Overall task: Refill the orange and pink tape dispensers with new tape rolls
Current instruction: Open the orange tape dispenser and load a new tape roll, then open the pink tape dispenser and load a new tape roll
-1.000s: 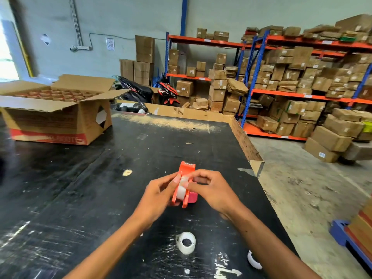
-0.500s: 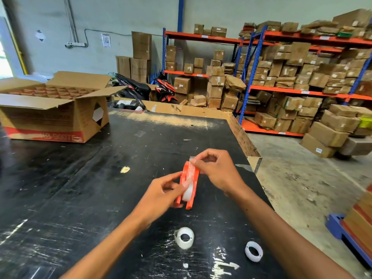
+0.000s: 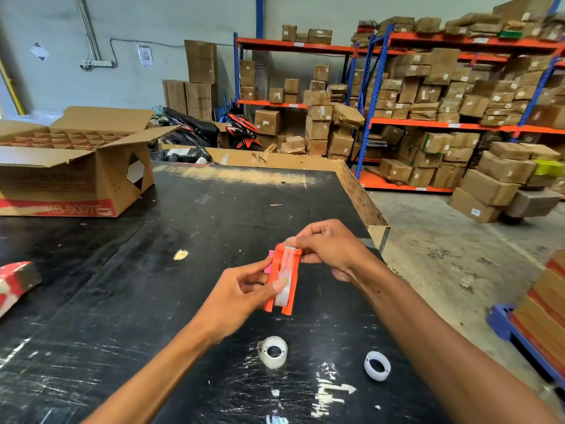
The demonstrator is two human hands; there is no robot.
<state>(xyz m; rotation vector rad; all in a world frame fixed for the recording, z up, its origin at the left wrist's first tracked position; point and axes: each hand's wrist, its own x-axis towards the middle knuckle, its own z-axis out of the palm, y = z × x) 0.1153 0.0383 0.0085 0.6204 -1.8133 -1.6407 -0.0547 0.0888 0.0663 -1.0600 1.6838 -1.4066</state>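
The orange tape dispenser [image 3: 293, 290] is held above the black table [image 3: 128, 289], with a clear tape roll seated in it. My left hand [image 3: 241, 295] grips its side, thumb on the roll. My right hand [image 3: 333, 249] pinches the tape end at the dispenser's far tip, where the cutter is. A sliver of the pink dispenser [image 3: 270, 261] shows behind the orange one, mostly hidden. A clear tape roll [image 3: 273, 352] lies on the table near me. A white empty core ring [image 3: 377, 365] lies to its right.
A large open cardboard box [image 3: 76, 175] with a divider grid stands at the table's far left. A red and white packet [image 3: 15, 283] lies at the left edge. The table's right edge drops to a concrete floor; shelving with cartons stands beyond. A blue pallet [image 3: 519, 335] is at right.
The tape end has been drawn from the roll up to the dispenser's far tip by my right hand. The dispenser now lies flatter, and the view has shifted slightly.
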